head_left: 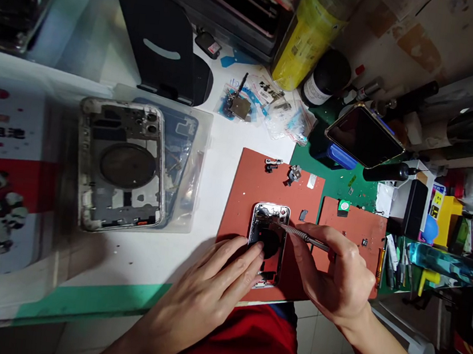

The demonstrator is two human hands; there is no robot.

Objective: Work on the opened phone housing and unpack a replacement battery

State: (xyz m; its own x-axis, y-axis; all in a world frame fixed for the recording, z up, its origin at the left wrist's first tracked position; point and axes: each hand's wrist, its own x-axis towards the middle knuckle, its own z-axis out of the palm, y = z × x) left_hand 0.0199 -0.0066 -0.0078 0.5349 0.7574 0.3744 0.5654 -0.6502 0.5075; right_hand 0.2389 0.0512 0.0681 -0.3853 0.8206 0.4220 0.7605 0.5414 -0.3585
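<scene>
An opened phone housing lies on a red-brown work mat, its inside facing up with a dark round coil visible. My left hand is open, its stretched fingers lying over the left edge and lower part of the housing. Pinched in my right hand is a slim metal pry tool with a ridged handle. Its tip reaches into the upper part of the housing, near the camera openings; I cannot make out what the tip touches. Small metal parts lie farther up the mat.
Another phone housing rests on a clear plastic tray at left. A second red-brown mat lies right. A phone leans on a blue stand. A yellow can and black jar stand behind.
</scene>
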